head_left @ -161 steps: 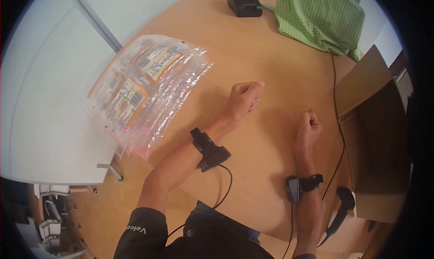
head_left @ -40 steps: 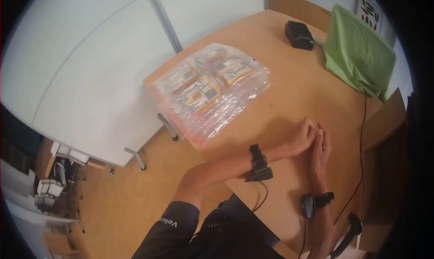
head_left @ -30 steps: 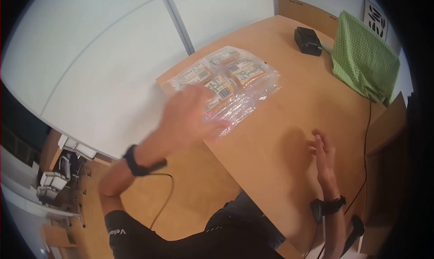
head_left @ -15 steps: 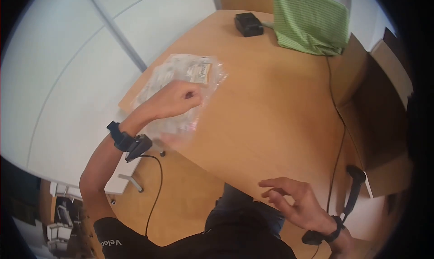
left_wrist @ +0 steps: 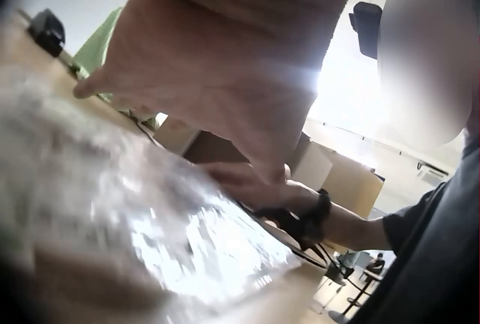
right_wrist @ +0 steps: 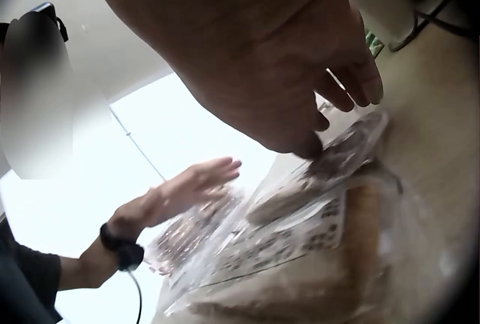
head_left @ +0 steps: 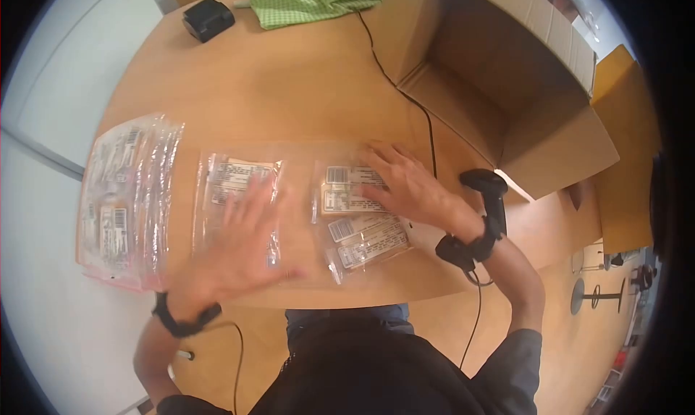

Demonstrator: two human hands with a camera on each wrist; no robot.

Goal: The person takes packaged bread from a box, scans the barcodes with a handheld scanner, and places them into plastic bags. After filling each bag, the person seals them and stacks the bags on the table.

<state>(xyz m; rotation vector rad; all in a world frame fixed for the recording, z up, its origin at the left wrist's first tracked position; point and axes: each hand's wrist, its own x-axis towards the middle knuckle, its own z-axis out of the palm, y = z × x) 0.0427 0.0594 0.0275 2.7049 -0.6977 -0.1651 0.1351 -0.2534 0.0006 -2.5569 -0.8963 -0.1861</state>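
Note:
Clear plastic bags of labelled flat packets lie on the table in the head view. My left hand [head_left: 246, 230], blurred and with fingers spread, is over the middle bag [head_left: 239, 179] and hides much of it. My right hand [head_left: 414, 189] reaches over the upper packet [head_left: 347, 190] of the right-hand bag, fingers extended and thumb apart. A second packet [head_left: 369, 241] lies below it, nearer my body. In the right wrist view, the fingertips of my right hand [right_wrist: 300, 77] are close over the plastic. The left wrist view has shiny plastic [left_wrist: 187, 241] beneath my left palm [left_wrist: 210, 77].
More bagged packets [head_left: 116, 198] are at the table's left end. An open cardboard box [head_left: 499, 74] stands at right, with a black handheld scanner [head_left: 486, 187] near it. A black cable [head_left: 405, 100] crosses the table. Farther back are a black device [head_left: 208, 18] and a green checked cloth [head_left: 311, 2].
The head view has swung right. Both hands are now over bagged packets in front of my body, where bare table showed before. My left hand has left the bags at the left end.

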